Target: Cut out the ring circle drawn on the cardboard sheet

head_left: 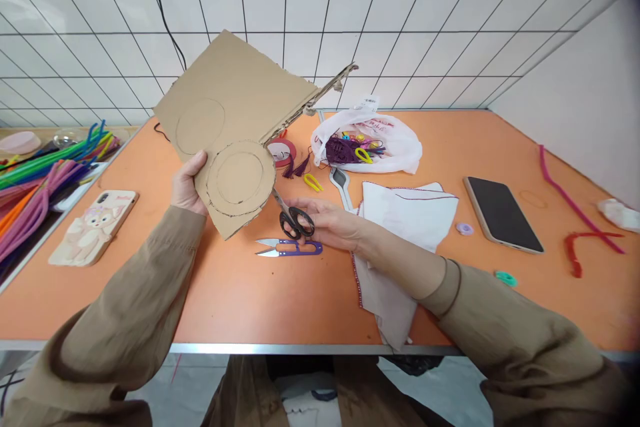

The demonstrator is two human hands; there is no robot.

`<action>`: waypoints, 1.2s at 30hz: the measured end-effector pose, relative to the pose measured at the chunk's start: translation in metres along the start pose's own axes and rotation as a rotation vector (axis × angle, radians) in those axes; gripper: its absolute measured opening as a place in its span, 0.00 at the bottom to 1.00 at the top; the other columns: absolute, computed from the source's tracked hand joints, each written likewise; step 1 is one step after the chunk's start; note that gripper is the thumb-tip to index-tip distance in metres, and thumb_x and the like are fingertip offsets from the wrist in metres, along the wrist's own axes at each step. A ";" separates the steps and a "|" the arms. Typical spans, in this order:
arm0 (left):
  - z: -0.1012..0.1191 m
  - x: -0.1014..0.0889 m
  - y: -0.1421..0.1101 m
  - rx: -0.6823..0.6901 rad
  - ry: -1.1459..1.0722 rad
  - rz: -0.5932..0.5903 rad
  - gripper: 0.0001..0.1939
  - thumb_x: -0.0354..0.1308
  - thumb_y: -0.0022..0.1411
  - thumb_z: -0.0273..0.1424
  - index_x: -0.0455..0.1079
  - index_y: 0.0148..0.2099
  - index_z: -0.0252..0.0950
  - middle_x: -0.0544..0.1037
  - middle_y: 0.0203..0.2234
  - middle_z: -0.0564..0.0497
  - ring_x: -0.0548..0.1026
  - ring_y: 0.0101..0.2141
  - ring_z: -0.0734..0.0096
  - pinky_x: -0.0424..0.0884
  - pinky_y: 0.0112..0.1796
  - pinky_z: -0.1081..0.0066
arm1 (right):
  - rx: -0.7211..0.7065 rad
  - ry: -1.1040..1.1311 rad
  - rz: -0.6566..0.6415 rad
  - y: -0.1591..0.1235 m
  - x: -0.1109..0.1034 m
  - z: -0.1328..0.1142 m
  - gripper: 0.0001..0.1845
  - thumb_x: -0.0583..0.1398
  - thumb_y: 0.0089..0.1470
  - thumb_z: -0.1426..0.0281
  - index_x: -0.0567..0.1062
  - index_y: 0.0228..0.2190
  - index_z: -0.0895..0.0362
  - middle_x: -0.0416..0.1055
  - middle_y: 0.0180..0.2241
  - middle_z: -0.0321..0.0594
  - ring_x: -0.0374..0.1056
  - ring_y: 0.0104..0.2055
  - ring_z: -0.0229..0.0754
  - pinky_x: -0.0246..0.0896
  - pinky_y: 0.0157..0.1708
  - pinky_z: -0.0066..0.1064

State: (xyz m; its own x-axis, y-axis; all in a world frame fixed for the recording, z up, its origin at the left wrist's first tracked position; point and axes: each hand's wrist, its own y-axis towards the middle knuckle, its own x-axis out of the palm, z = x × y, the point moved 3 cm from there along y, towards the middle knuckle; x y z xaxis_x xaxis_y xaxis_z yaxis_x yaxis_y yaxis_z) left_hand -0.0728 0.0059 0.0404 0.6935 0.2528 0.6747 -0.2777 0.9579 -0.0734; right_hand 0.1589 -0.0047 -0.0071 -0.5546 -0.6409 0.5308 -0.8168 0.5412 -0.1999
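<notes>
My left hand [190,181] grips the lower left edge of a cardboard sheet [250,73], held up over the table. Circles are drawn on the sheet, and a rounded part at its lower right is partly cut around, with a ragged strip sticking out to the upper right. Black-handled scissors [297,221] are in my right hand [333,221], fingers at the handle loops. Their blades meet the cardboard's right edge and are partly hidden behind it. Below them on the table lie purple thread snips [290,248].
A white plastic bag [400,147] with purple thread and a yellow clip stands at the back. White cloth [400,220] lies right of centre, then a dark phone [503,213]. At left are a phone in a cartoon case [95,227] and colourful pipe cleaners [45,207].
</notes>
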 end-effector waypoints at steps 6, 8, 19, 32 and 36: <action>-0.003 0.002 -0.003 -0.021 0.011 0.060 0.13 0.55 0.58 0.24 0.72 0.46 0.34 0.82 0.35 0.43 0.72 0.55 0.50 0.70 0.56 0.53 | -0.054 -0.051 -0.156 -0.006 0.009 -0.001 0.30 0.71 0.42 0.59 0.69 0.44 0.56 0.69 0.28 0.35 0.64 0.28 0.35 0.57 0.22 0.25; -0.002 0.002 -0.004 -0.017 0.006 0.057 0.14 0.54 0.58 0.24 0.72 0.47 0.36 0.83 0.36 0.44 0.72 0.55 0.51 0.69 0.56 0.52 | -0.083 -0.087 -0.154 -0.007 0.010 -0.002 0.31 0.70 0.42 0.54 0.69 0.42 0.57 0.67 0.25 0.33 0.62 0.26 0.34 0.53 0.19 0.23; 0.002 -0.002 -0.006 -0.005 -0.002 0.024 0.14 0.56 0.58 0.28 0.72 0.47 0.38 0.82 0.41 0.45 0.70 0.57 0.51 0.69 0.56 0.52 | -0.156 -0.512 -0.002 -0.008 0.005 -0.015 0.21 0.61 0.52 0.63 0.59 0.44 0.54 0.76 0.34 0.41 0.67 0.27 0.34 0.63 0.28 0.29; -0.002 0.001 -0.007 -0.010 0.071 0.042 0.13 0.53 0.59 0.23 0.74 0.44 0.35 0.82 0.41 0.41 0.69 0.58 0.53 0.70 0.55 0.55 | -0.359 -1.183 0.232 -0.025 0.010 -0.048 0.15 0.59 0.52 0.63 0.69 0.40 0.58 0.71 0.33 0.39 0.67 0.38 0.42 0.61 0.42 0.36; -0.003 0.004 -0.009 0.014 0.088 0.064 0.13 0.54 0.58 0.21 0.75 0.44 0.33 0.81 0.40 0.39 0.68 0.59 0.53 0.70 0.55 0.58 | -0.338 -1.324 0.274 -0.024 0.009 -0.052 0.16 0.59 0.50 0.61 0.70 0.39 0.58 0.71 0.34 0.41 0.66 0.37 0.43 0.60 0.40 0.37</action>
State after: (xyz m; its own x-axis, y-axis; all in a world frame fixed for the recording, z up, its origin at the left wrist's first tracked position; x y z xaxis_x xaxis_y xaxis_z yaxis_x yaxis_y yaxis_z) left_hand -0.0653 -0.0010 0.0413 0.7299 0.3249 0.6014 -0.3319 0.9376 -0.1038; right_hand 0.1816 0.0044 0.0453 -0.5801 -0.4245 -0.6952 -0.6866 0.7140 0.1370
